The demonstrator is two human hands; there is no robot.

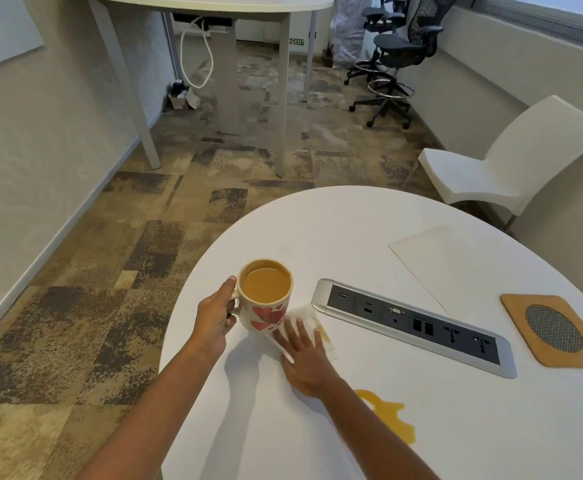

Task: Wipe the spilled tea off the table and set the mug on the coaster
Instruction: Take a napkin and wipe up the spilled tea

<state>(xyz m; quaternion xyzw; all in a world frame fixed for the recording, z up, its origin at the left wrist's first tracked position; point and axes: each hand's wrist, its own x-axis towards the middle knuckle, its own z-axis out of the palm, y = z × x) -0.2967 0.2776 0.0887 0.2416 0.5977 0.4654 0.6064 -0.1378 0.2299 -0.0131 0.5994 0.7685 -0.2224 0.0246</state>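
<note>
Round white bench (352, 220) w/ a cream ceramic mug with red heart prints (265, 299), full of milky tea, near the left edge. Left hand (215, 322) grips the mug handle, fingers clamped on it, thumb up at the rim; can't tell if the mug base is touching the bench. Right hand (305, 358) lies flat just right of the mug, fingers spread and pressing a folded white paper tissue (305, 315) w/ a yellowish stain onto the bench. Orange-brown tea puddle (392, 415) sits toward the near edge, partly under the right forearm. Square cork coaster with a round mesh centre (556, 329) is at the right edge, well apart from the mug. Silver-framed socket strip (411, 323) lies between them.
</note>
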